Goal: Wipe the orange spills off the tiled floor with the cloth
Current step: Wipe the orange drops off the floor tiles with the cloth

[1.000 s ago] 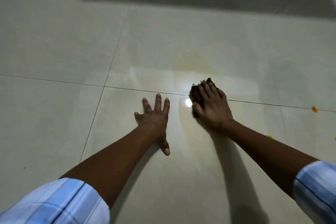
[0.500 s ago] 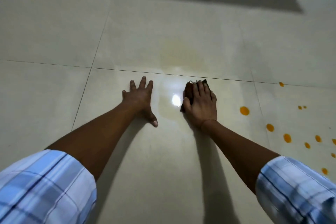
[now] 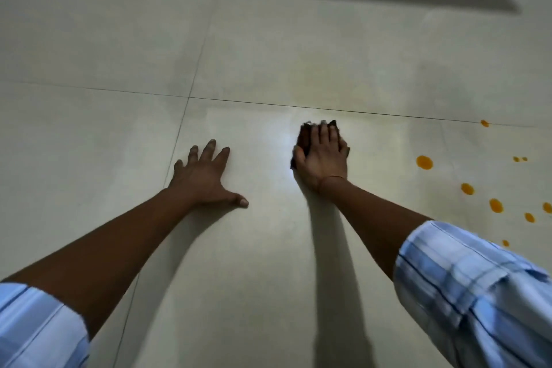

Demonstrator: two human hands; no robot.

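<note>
Right hand [image 3: 324, 158]: flat, fingers straight, pressing the dark cloth [image 3: 304, 140] to the floor [image 3: 268, 54]; cloth shows past the fingertips and beside the thumb.
Left hand [image 3: 206, 176]: palm down on floor, fingers spread, holding nothing.
Spills [image 3: 424, 162]: scattered orange drops right of cloth, apart from it.
Sleeves [image 3: 472, 293]: blue check.

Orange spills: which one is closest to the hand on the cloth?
The largest spill, just right of the right hand pressing the cloth; every other spot lies farther right.
</note>
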